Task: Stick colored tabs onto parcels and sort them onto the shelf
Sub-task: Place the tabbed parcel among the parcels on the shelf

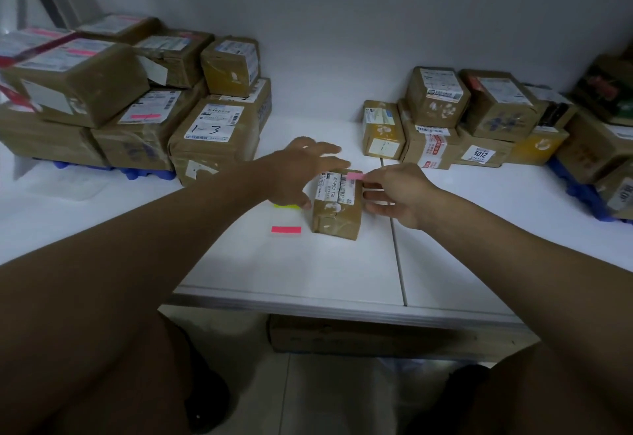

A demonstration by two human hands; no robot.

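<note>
Parcel (337, 203) between hands, right hand (394, 195) pinching pink tab (355, 176), left hand (305, 171) spread

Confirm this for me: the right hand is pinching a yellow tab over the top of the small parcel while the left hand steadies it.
Not quite. The tab pinched by the right hand is pink, not yellow, as the head view shows. It is held over the top of the small parcel while the left hand steadies it.

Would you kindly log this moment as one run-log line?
step: tabbing | right hand: pinches pink paper tab over small brown cardboard parcel | left hand: steadies parcel
</note>
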